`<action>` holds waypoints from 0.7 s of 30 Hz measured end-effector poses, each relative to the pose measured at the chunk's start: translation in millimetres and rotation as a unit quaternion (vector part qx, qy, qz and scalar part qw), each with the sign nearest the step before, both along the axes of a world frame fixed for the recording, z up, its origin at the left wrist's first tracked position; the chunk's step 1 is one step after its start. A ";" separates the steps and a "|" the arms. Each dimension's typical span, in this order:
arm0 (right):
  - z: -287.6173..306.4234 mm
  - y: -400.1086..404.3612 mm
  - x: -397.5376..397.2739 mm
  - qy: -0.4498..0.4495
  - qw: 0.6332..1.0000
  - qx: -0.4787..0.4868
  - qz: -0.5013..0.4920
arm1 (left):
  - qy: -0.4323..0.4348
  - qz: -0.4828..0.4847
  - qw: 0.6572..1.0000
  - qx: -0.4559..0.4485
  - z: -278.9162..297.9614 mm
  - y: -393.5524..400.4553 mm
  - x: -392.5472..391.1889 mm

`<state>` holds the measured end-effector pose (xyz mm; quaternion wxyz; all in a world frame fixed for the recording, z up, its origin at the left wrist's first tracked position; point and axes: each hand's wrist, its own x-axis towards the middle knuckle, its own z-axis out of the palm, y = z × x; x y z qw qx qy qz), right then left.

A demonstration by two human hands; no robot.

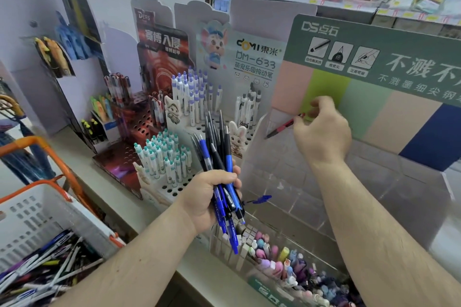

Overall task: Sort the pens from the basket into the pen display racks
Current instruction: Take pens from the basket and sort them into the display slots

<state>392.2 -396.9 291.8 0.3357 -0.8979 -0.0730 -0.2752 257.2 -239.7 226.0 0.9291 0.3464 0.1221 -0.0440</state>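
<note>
My left hand (212,194) grips a bundle of several blue and black pens (219,157), held upright in front of the racks. My right hand (321,129) pinches a red pen (282,128) by its top end, its tip pointing down-left into the back-left compartment of the clear tiered rack (299,182) under the green DS sign. One blue pen (259,199) lies in a lower compartment of that rack. The white basket (37,219) with orange handles at lower left holds several loose pens (45,269).
White perforated racks (174,189) with teal-capped and purple-capped pens stand behind my left hand. A red rack (124,157) sits further left. A tray of pastel pens (287,264) is at the counter's front edge. Store shelves run behind.
</note>
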 end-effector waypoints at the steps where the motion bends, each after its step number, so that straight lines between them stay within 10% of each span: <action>1: -1.4 -0.6 -7.6 -0.055 0.998 0.013 0.007 | -0.003 -0.005 1.000 0.003 -1.0 0.4 -1.2; 3: -4.1 2.0 -30.3 -0.095 0.992 0.065 0.058 | -0.010 -0.023 1.000 0.011 -3.2 1.2 -3.9; 9: -30.4 21.5 -90.8 0.252 0.936 0.077 0.233 | -0.037 -0.067 0.989 0.126 -7.5 -0.7 -13.6; 21: -43.9 26.3 -105.3 0.302 0.871 0.297 0.248 | 0.042 0.001 0.991 0.125 -11.0 -4.3 -18.3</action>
